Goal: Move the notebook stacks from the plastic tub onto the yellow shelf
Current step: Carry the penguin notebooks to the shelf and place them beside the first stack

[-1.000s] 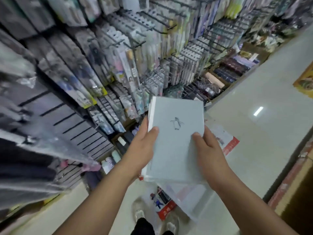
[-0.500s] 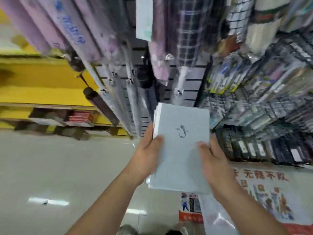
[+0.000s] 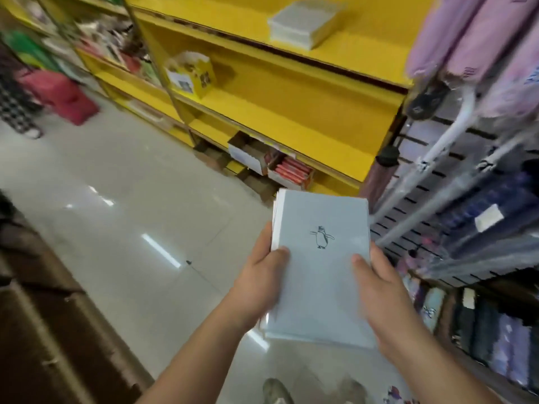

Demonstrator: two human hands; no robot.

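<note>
Both grips pinching our notebook stack (image 3: pixel 320 266), L hand (image 3: pixel 259 287) & R hand (image 3: pixel 382 295) thumbs on top, forearms outstretched, yellow shelf (image 3: pixel 291 83) ahead.

notebook stack (image 3: pixel 318 266) between both hands, shelf (image 3: pixel 291 91) ahead.

The notebook stack (image 3: pixel 320 275) is seen to be of paper, its pale blue-grey top cover matt and smooth, with white page edges shown along the left side. The yellow shelf (image 3: pixel 280 91) is finished in flat, smooth paint, with a raw wood-coloured edge exposed along its boards. A second stack (image 3: pixel 303 24) on the far upper board appears wrapped in clear, slightly shiny film. The floor (image 3: pixel 131 217) is laid in glossy pale tiles in which ceiling lights are mirrored. At the right, folded umbrellas (image 3: pixel 478 39) of soft lilac cloth are sheathed in glossy transparent plastic.
</note>
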